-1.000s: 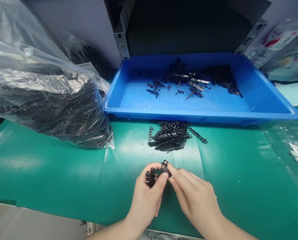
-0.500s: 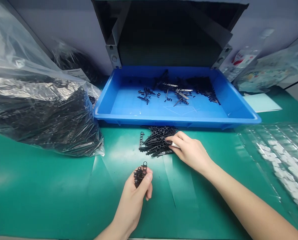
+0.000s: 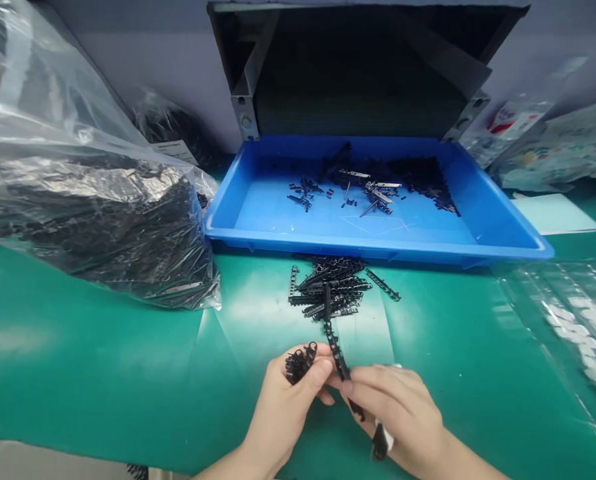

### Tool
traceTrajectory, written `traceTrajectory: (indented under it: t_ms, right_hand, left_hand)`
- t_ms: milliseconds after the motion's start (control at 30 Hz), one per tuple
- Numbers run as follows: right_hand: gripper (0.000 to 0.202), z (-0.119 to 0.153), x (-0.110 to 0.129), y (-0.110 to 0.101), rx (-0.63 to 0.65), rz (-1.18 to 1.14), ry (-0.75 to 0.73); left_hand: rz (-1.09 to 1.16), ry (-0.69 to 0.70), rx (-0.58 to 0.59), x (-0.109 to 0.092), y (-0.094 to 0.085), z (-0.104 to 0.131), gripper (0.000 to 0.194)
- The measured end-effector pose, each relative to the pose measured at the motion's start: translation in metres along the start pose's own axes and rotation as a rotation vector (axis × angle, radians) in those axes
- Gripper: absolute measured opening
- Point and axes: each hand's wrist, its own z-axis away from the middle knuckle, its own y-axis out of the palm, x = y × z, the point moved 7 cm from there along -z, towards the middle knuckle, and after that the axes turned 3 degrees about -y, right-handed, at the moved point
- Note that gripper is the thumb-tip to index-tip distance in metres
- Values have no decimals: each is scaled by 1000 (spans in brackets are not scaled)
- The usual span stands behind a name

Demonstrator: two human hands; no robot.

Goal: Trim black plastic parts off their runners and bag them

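Observation:
My left hand [image 3: 291, 410] is closed around a bundle of small black plastic parts [image 3: 299, 363], their ring-shaped ends poking up past the thumb. Close beside it, my right hand [image 3: 403, 407] pinches a long black plastic strip [image 3: 335, 343] with notched, ring-like edges. The strip slants across, passing by the left fingertips. A white tool with a dark end [image 3: 381, 440] is tucked in the right palm; its kind is unclear. Beyond both hands, a pile of similar black strips [image 3: 331, 290] lies on the green mat, and one loose strip [image 3: 383, 285] rests to its right.
A blue tray [image 3: 378, 248] holding scattered black and metallic parts stands behind the pile, under a dark machine opening [image 3: 358, 73]. At left bulges a clear bag of black parts [image 3: 113, 227]. Clear plastic trays with white pieces [image 3: 585, 340] and pale paper [image 3: 558, 213] are at right.
My right hand has come back from the pile toward my left hand, bringing a black strip. One strip now lies apart on the pile's right. The view has shifted slightly.

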Motion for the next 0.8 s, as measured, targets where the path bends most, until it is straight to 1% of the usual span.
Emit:
traceTrajectory:
  t_ms: [67,167,233,333,400,433,500,567,600,667,800]
  right_hand:
    - [16,1,8,4,-3,34,-28]
    - [18,-3,12,7,5,87,-48]
    - [21,-4,13,8,26,100,-30]
    - [25,-3,14,13,98,62,17]
    - [25,-2,12,14,122,-34,84]
    - [24,-1,8,13,114,-90,143]
    - [20,2,-4,10,93,-170,306]
    - [20,7,-15,10,117,-184,444]
    - [23,9,-18,11,150,-178,479]
    - [31,12,-18,16,225,-172,490]
    - [31,15,-14,22,303,-91,496]
  left_hand:
    - [-4,0,-5,0,-1,2,26]
    - [11,-41,-10,1,-3,3,31]
    - [11,-63,-29,0,-6,3,33]
    - [53,-124,-59,3,-10,2,32]
    - [106,-156,-57,6,-12,1,32]
    - [129,-167,-42,7,-11,1,32]
    - [170,-188,-7,9,-10,0,30]
    - [212,-226,15,12,-8,0,27]
    - [237,-245,20,14,-8,1,25]
    - [286,-276,32,16,-6,2,22]
    - [366,-299,48,18,-1,2,21]
